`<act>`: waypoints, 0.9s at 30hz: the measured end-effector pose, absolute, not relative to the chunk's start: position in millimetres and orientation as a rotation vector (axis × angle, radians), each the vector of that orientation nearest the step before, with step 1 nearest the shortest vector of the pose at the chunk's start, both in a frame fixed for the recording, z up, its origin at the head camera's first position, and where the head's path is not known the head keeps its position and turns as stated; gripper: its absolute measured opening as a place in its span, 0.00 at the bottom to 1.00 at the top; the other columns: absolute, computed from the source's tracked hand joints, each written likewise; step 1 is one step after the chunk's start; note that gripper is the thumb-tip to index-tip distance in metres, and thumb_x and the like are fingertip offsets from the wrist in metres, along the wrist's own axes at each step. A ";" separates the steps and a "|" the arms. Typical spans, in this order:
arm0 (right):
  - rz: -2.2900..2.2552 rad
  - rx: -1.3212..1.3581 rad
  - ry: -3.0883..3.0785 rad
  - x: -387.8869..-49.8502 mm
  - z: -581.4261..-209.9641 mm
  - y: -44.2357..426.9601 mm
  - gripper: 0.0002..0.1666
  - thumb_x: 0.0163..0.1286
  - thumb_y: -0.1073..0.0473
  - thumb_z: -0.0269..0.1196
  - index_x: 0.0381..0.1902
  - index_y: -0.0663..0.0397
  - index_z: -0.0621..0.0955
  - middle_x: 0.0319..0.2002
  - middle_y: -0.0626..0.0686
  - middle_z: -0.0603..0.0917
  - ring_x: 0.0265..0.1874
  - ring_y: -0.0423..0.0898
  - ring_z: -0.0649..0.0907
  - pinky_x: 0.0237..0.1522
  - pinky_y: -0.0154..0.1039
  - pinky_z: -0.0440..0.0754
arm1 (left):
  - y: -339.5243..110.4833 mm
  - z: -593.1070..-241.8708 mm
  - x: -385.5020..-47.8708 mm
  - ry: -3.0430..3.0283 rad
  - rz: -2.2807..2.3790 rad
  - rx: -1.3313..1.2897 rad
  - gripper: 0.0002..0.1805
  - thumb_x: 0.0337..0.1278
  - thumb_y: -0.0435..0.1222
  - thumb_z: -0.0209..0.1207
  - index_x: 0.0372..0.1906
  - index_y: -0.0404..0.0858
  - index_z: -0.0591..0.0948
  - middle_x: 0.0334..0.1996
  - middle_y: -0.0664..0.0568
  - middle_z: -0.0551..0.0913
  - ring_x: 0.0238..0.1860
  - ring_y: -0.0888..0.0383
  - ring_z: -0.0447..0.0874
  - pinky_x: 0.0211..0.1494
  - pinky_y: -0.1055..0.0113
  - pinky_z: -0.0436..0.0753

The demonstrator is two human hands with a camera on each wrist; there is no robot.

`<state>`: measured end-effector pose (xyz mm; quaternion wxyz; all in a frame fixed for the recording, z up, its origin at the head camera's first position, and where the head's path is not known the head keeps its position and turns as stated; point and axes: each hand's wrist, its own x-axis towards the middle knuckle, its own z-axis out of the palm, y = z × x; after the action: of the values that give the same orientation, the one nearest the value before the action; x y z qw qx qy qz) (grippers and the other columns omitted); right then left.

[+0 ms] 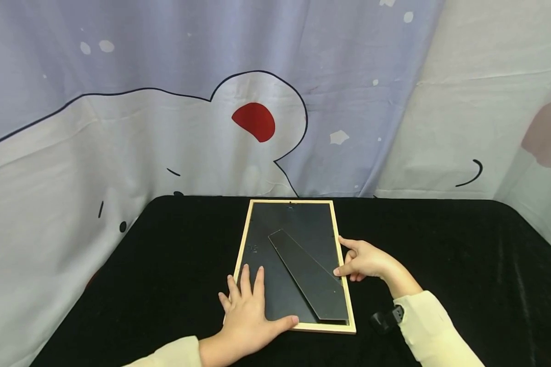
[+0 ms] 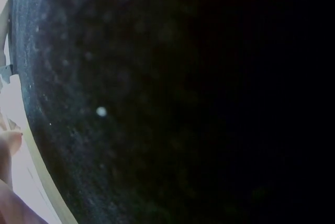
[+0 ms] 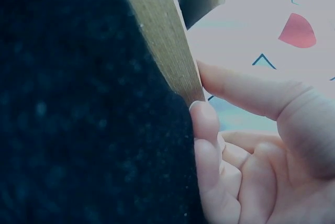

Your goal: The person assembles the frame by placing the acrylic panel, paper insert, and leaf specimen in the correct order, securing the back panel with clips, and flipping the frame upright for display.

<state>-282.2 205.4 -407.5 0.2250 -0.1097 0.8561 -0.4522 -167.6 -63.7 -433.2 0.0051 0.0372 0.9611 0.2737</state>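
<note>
A picture frame (image 1: 275,285) with a pale wooden border lies face down, its dark backing up. A black easel leg (image 1: 309,280) slants across the backing. My left hand (image 1: 248,316) rests with spread fingers on the lower left of the frame, thumb over the bottom border. With my right hand (image 1: 365,260) I pinch the right border. In the right wrist view the thumb (image 3: 246,90) is on top of the wooden edge (image 3: 162,35), other fingers curled at its side and underside. The left wrist view is mostly dark, with a fingertip (image 2: 10,143) by the border.
A black cloth (image 1: 183,244) covers the table. Behind it hangs a patterned curtain (image 1: 165,132). A small dark device (image 1: 385,320) sits at the right sleeve's cuff.
</note>
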 end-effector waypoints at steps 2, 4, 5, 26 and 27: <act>-1.248 -0.305 2.362 -282.6 -407.3 205.0 0.58 0.54 0.65 0.72 0.73 0.71 0.49 0.18 0.48 0.75 0.16 0.42 0.76 0.23 0.37 0.77 | -63.2 -433.3 -167.7 3.027 0.836 0.134 0.67 0.31 0.71 0.65 0.74 0.36 0.55 0.74 0.33 0.44 0.69 0.20 0.37 0.58 0.20 0.44; -1.253 -0.306 2.359 -283.0 -406.8 204.8 0.58 0.54 0.65 0.72 0.73 0.71 0.49 0.18 0.48 0.75 0.16 0.42 0.76 0.22 0.36 0.77 | -62.5 -433.5 -167.7 3.043 0.825 0.142 0.65 0.32 0.70 0.65 0.73 0.37 0.56 0.73 0.33 0.46 0.68 0.19 0.38 0.57 0.20 0.45; -1.257 -0.306 2.356 -283.1 -406.6 204.7 0.58 0.54 0.65 0.72 0.73 0.71 0.49 0.18 0.48 0.75 0.16 0.42 0.76 0.22 0.36 0.77 | -62.1 -433.6 -167.8 3.049 0.824 0.145 0.64 0.33 0.70 0.65 0.73 0.38 0.57 0.73 0.34 0.47 0.68 0.19 0.38 0.57 0.20 0.45; -1.265 -0.307 2.343 -281.4 -408.0 204.3 0.58 0.54 0.66 0.71 0.73 0.73 0.48 0.17 0.49 0.75 0.16 0.42 0.77 0.24 0.36 0.79 | -56.0 -431.9 -173.4 2.960 0.989 0.054 0.54 0.29 0.61 0.72 0.65 0.43 0.62 0.69 0.37 0.53 0.68 0.20 0.32 0.57 0.20 0.36; -1.265 -0.305 2.345 -281.4 -408.2 204.2 0.58 0.54 0.66 0.71 0.73 0.73 0.48 0.17 0.49 0.75 0.16 0.41 0.77 0.23 0.36 0.79 | -56.0 -430.9 -173.4 2.954 0.997 0.050 0.54 0.28 0.60 0.72 0.64 0.44 0.62 0.69 0.37 0.53 0.68 0.20 0.32 0.56 0.20 0.36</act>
<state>-281.4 204.2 -408.2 0.2279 -0.1107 0.8513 -0.4594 -173.4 -56.0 -430.9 0.0118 0.0161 0.9473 0.3197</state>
